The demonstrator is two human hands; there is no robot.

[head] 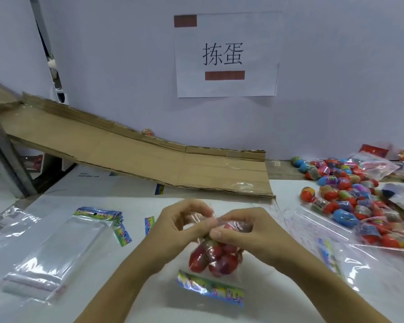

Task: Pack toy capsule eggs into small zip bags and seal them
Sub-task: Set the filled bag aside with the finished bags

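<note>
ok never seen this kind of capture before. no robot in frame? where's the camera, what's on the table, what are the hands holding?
No robot: a person's two bare hands, filmed by one wide-angle camera on their head, looking forward and down.

The left hand and the right hand both pinch the upper end of a clear small bag with red capsule eggs inside. Its colourful header strip lies on the white table nearest the camera.

To the left lies a stack of empty bags. To the right is a pile of loose eggs, some lying among larger clear bags. Behind, a cardboard ramp slopes down to the table, below a paper sign on the wall.
</note>
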